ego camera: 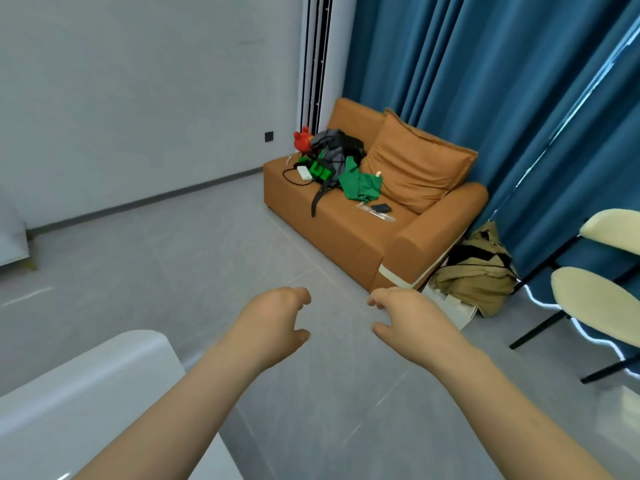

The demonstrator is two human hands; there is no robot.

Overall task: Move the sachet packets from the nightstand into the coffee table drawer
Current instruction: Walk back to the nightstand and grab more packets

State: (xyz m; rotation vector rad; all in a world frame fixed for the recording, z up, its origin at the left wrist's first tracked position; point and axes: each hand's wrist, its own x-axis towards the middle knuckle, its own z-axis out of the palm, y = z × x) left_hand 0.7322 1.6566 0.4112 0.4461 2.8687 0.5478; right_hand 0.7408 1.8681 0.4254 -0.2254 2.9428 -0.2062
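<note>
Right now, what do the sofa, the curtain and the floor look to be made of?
Sofa: likely leather or faux leather, matte orange; smooth skin with soft creases on the cushion. Curtain: blue cloth, slight sheen, hanging in deep folds. Floor: probably glazed grey tile; thin joint lines and streaky reflections.

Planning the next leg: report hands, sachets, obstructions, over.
Left hand and right hand out front, loosely curled, holding nothing. No sachet packets in view. Orange sofa ahead, white furniture lower left, chairs at right.
</note>
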